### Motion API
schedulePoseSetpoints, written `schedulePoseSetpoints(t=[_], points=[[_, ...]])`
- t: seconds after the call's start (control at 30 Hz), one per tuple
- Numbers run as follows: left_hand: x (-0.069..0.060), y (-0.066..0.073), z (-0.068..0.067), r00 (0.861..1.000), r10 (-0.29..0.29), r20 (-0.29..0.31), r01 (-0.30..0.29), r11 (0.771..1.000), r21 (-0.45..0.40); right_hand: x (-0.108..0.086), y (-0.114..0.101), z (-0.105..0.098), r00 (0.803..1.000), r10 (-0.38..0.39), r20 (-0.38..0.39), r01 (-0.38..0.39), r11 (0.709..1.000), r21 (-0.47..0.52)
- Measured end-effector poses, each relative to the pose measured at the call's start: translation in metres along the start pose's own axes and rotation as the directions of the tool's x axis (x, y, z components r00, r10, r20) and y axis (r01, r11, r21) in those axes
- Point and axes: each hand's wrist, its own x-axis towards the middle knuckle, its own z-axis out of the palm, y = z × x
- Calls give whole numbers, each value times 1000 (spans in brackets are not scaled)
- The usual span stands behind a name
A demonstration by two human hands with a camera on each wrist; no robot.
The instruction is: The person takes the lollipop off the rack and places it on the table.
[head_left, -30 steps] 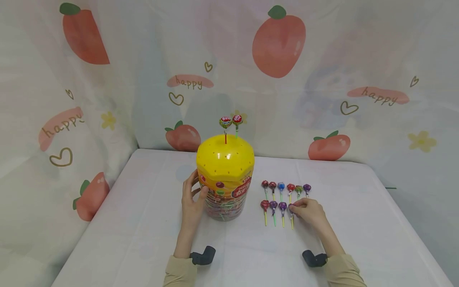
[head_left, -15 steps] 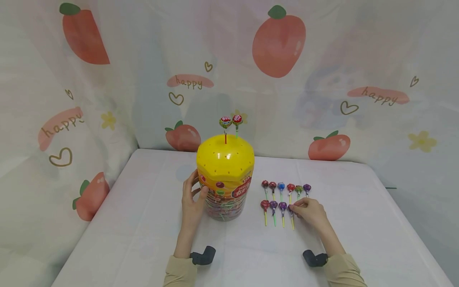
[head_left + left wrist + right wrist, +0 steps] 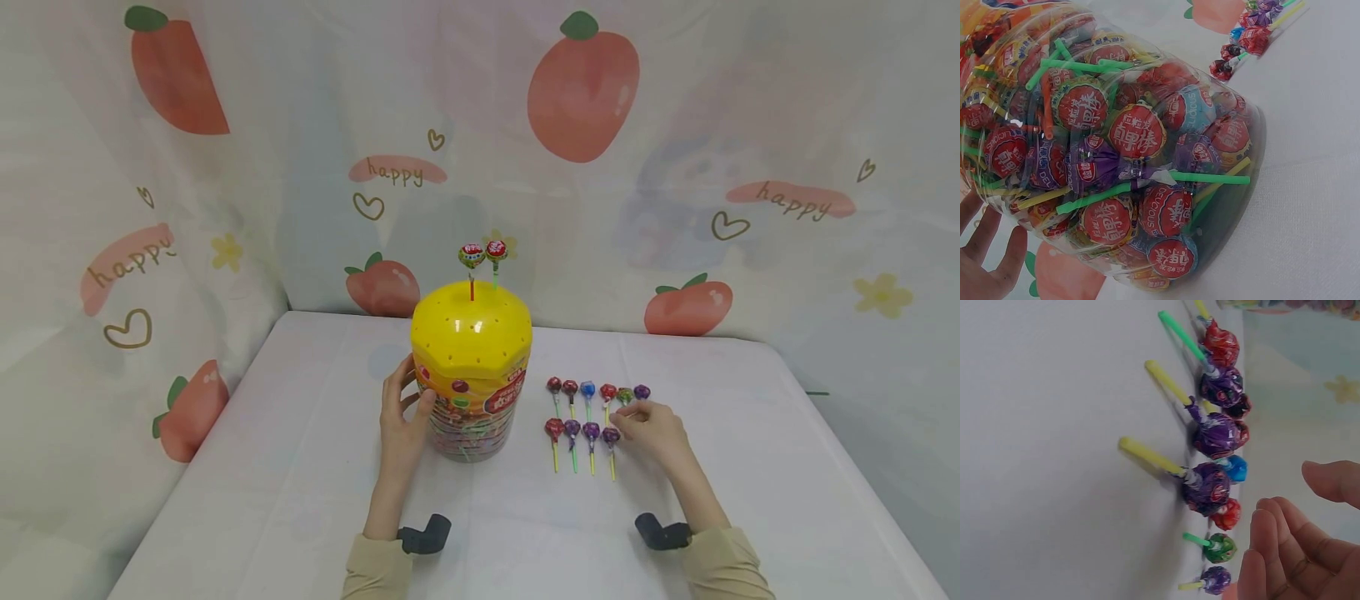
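A clear plastic jar with a yellow pierced lid stands upright on the table, full of wrapped lollipops. Two lollipops stick up from the lid's holes. My left hand rests against the jar's left side, its fingers spread and fairly straight in the left wrist view. To the right of the jar, lollipops lie in two rows. My right hand hovers by the right end of these rows, thumb and fingers apart in the right wrist view, holding nothing. Nearest to it is a purple lollipop of the front row.
The back row has a blue lollipop, a green one and several more. A white cloth covers the table. Behind it hangs a printed curtain. Each wrist wears a black camera mount.
My right hand has let go of the last purple lollipop in the front row and moved slightly up and away. That lollipop lies in line with the others. My left hand has not moved.
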Motion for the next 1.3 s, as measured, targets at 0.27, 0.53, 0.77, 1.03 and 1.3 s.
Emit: schedulePoseSetpoints(t=[0.27, 0.53, 0.77, 1.03, 1.3], points=[[0, 1, 0, 1000, -12, 1, 12, 1000, -1, -3, -21, -13, 990, -123, -75, 124, 992, 7], [0, 2, 0, 1000, -17, 2, 17, 1000, -2, -8, -48, -27, 964, -221, -146, 227, 974, 24], [0, 3, 0, 1000, -31, 6, 31, 1000, 4, -18, -78, -38, 940, -290, -180, 302, 952, 46], [-1, 31, -2, 996, -89, 18, 89, 996, -1, -21, -112, -46, 915, -348, -202, 370, 926, 82], [-2, 43, -3, 996, -87, 21, 87, 996, -3, -22, -142, -53, 900, -379, -214, 413, 900, 142]])
